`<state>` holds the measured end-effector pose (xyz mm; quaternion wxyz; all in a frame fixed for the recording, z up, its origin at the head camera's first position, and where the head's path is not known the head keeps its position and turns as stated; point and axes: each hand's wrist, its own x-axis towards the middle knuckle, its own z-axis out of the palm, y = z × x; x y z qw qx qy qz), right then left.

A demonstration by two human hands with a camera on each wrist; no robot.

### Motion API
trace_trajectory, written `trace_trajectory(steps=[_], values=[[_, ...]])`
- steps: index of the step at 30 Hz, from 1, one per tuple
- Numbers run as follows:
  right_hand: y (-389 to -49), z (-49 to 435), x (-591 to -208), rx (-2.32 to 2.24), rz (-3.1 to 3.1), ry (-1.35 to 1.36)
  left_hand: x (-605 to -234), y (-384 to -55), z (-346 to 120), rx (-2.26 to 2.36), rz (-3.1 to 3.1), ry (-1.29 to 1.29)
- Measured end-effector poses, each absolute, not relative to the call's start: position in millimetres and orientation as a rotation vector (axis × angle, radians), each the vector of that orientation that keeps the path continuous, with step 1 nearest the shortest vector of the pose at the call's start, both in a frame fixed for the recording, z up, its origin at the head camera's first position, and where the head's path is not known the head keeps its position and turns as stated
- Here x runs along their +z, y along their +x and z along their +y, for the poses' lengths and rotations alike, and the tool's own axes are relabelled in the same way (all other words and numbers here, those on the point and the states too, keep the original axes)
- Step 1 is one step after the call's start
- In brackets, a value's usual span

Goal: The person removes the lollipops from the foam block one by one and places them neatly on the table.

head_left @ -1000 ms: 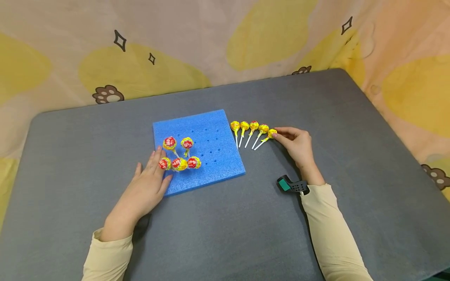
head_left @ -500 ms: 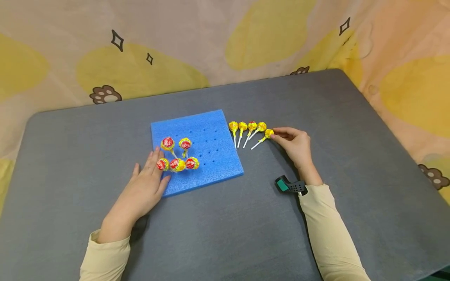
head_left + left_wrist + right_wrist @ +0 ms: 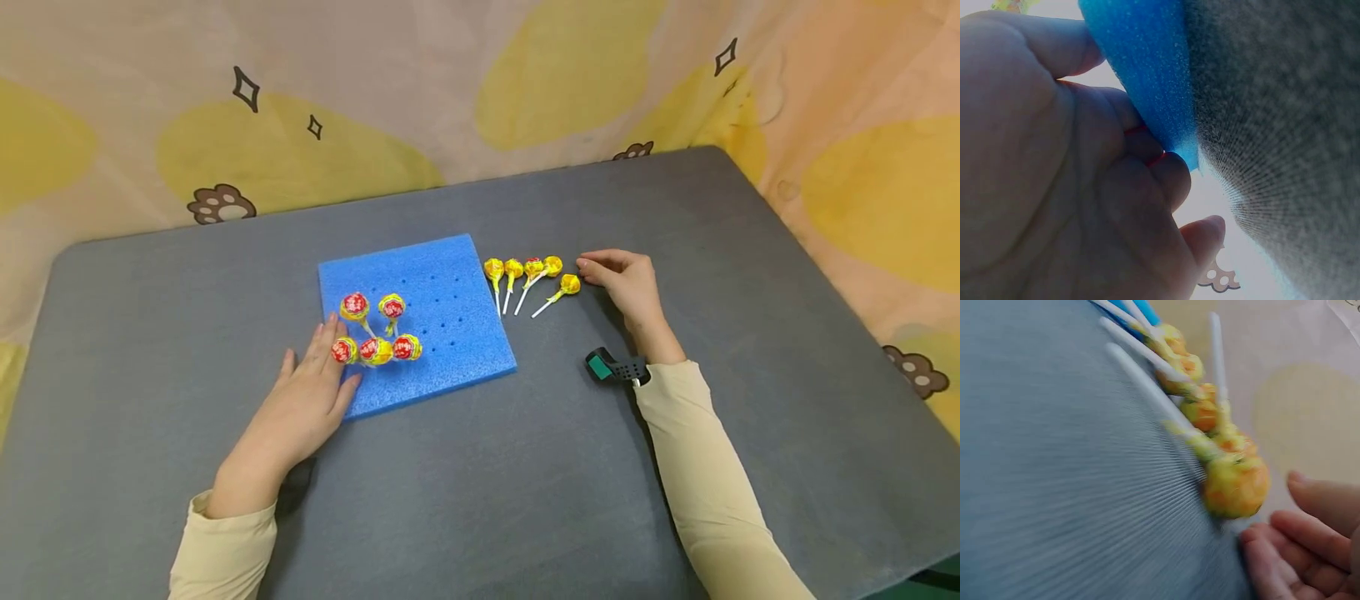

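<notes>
A blue foam board (image 3: pixel 480 354) with rows of small holes lies on the table. Several wrapped lollipops (image 3: pixel 377 351) stand in its left part, red-and-yellow heads up. My left hand (image 3: pixel 303 408) rests at the board's left edge, fingers extended along it; the left wrist view shows fingertips against the foam's side (image 3: pixel 1147 69). To the right of the board, more yellow lollipops (image 3: pixel 513 268) lie in a loose row. My right hand (image 3: pixel 626 287) holds nothing, its thumb and fingers just right of the end lollipop (image 3: pixel 569 285). That lollipop's head (image 3: pixel 1236 485) looms close in the right wrist view.
The grey table (image 3: pixel 465 492) spreads around the board. Behind it hangs a patterned cloth (image 3: pixel 420 83) with yellow patches and paw prints. A black strap with a green-faced unit (image 3: pixel 615 367) sits on the right wrist.
My right hand has come off the end lollipop and moved slightly back. That lollipop has shifted left, and its neighbour has swung so its stick crosses another. The left hand stays at the board.
</notes>
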<state>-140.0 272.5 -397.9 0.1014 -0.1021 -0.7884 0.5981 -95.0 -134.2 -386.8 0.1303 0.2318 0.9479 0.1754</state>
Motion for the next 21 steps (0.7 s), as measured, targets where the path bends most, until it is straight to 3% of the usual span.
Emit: trace_trajectory(steps=[9,21], values=[[-158.8,262.4,-403.8,1.396,-2.685,-0.218,-390.4,-91.9,-133.8,0.511,2.736,0.662],[-154.3,259.3,-398.9,1.476,-2.568,-0.055,-387.5,-93.2,-132.8,0.502,2.751,0.64]])
